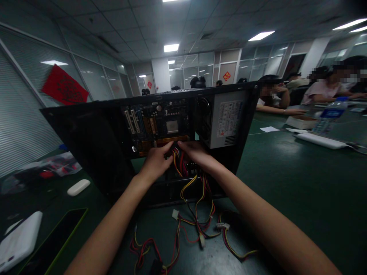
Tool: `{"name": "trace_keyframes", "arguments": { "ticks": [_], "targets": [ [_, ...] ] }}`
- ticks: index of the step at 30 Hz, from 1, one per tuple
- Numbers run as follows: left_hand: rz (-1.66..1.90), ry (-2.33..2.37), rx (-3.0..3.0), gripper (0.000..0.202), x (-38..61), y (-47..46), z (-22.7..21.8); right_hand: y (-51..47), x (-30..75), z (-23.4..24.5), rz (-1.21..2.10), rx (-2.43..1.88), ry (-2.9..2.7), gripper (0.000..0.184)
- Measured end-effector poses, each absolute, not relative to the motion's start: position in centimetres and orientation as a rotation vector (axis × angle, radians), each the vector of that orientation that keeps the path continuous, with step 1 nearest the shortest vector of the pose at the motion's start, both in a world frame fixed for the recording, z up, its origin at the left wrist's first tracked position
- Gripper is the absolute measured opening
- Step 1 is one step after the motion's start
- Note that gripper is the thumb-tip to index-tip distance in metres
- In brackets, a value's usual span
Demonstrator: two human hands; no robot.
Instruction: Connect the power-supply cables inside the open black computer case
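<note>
An open black computer case [86, 141] lies on its side on a green table [301, 183], showing the motherboard [156, 124] and a grey power supply [226, 120]. My left hand [156, 160] and my right hand [195, 152] reach inside, side by side, at the lower edge of the motherboard. Both are closed around a bundle of red, yellow and black power cables [179, 160] where it meets the board. The rest of the cables [197, 221] spill out of the case over the table in front of me, with white connectors on their ends.
A white oblong object [78, 187], a white device [20, 240] and a dark phone [54, 240] lie at the left. Plastic bags with small parts [57, 164] sit behind them. At the right are a water bottle [329, 116], a white keyboard [318, 140], paper, and several seated people.
</note>
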State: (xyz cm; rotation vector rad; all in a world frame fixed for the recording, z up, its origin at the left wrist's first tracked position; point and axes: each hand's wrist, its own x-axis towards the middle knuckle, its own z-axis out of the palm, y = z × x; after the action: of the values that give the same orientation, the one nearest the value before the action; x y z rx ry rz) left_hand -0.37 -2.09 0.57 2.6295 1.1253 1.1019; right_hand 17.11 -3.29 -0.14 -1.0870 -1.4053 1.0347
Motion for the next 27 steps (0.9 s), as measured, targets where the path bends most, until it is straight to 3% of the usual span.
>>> {"name": "trace_keyframes", "arguments": {
  "ticks": [8,15,21,27],
  "targets": [
    [1.044,1.121,2.699,0.049,-0.3,-2.2,0.5,-3.6,17.0,0.3,1.048,-1.097,-1.333,0.039],
    [1.049,1.178,2.714,0.046,-0.4,-2.1,0.6,-2.6,16.9,-0.4,1.056,-1.099,-1.359,0.053],
    [1.116,1.138,2.715,0.043,-0.3,-2.3,0.7,-2.6,17.1,-0.3,0.988,-1.064,-1.335,0.028],
    [1.069,1.16,2.721,0.044,-0.3,-2.1,0.5,-3.2,17.3,0.4,1.13,-0.987,-1.257,0.02]
  ]
}}
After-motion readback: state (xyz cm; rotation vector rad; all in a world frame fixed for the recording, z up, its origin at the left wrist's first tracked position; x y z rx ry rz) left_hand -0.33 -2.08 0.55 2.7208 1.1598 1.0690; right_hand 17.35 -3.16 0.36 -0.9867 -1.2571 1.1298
